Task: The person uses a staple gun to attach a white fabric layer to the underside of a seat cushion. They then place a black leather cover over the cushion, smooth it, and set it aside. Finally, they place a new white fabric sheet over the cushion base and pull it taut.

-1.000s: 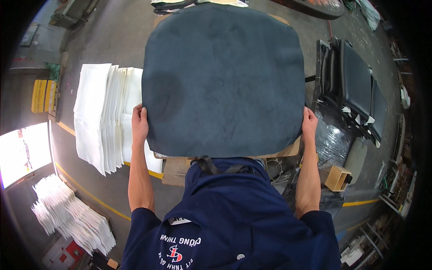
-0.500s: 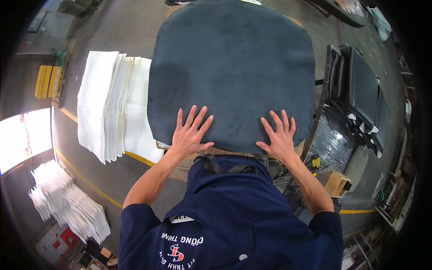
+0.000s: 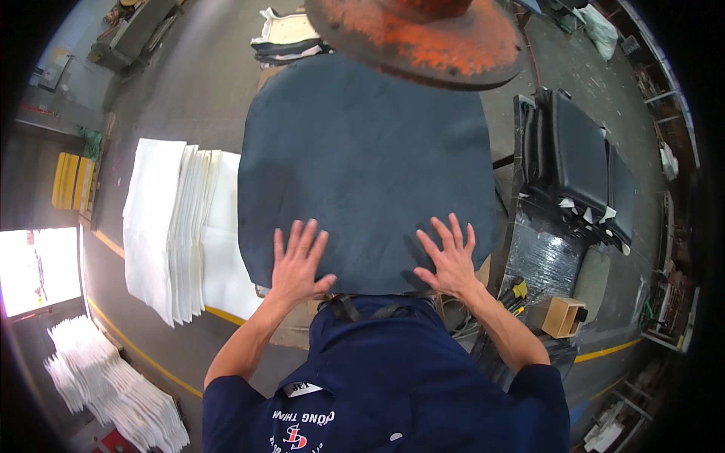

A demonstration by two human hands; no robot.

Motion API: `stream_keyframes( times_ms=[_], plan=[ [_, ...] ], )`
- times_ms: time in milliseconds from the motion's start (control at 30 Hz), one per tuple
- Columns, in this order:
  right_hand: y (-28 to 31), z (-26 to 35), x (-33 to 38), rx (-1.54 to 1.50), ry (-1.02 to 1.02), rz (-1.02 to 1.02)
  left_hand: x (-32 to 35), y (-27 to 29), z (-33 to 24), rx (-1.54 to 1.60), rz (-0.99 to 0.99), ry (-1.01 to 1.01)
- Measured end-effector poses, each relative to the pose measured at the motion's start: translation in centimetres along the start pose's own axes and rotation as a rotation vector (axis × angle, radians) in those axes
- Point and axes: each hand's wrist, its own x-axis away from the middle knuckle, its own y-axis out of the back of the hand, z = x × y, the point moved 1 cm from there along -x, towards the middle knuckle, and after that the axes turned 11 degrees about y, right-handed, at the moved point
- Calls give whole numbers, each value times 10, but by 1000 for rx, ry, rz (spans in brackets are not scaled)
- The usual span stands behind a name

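A large dark blue-grey sheet of fabric or leather with rounded corners lies flat before me. What supports it is mostly hidden beneath. My left hand rests palm down near its front left corner, fingers spread. Toward the front right corner my right hand lies the same way, its fingers apart. Neither hand grips anything. Over the far edge of the sheet hangs a round, rust-orange metal disc, worn in patches.
Stacked white sheets stand at the left, with another white stack lower down. At the right, black padded panels lie on a plastic-wrapped surface beside a small wooden box. Folded upholstery pieces sit at the far left.
The view has shifted, so the sheet and hands appear lower and the orange disc shows at the top. Both hands stay flat on the sheet, still spread.
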Motion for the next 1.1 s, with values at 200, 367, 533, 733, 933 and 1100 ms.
stream_keyframes(
  times_ms=[200, 367, 533, 733, 933, 1100],
  plan=[
    [1, -52, -15, 28, -370, -207, -58, 5, 56, -131, -281, 484],
    [-13, -84, -12, 37, -508, -200, -60, -2, 74, -188, -183, 587],
    [-27, -95, -7, -45, -479, -270, -53, -5, 81, -179, -123, 673],
    [-21, -102, 2, -135, -626, -286, -60, -16, 82, -16, -188, 640],
    [-20, -109, -4, -343, -845, -221, -55, -3, 81, 110, -153, 683],
    [-25, -110, 2, -329, -817, -248, -55, -3, 82, 135, -141, 685]
  ],
)
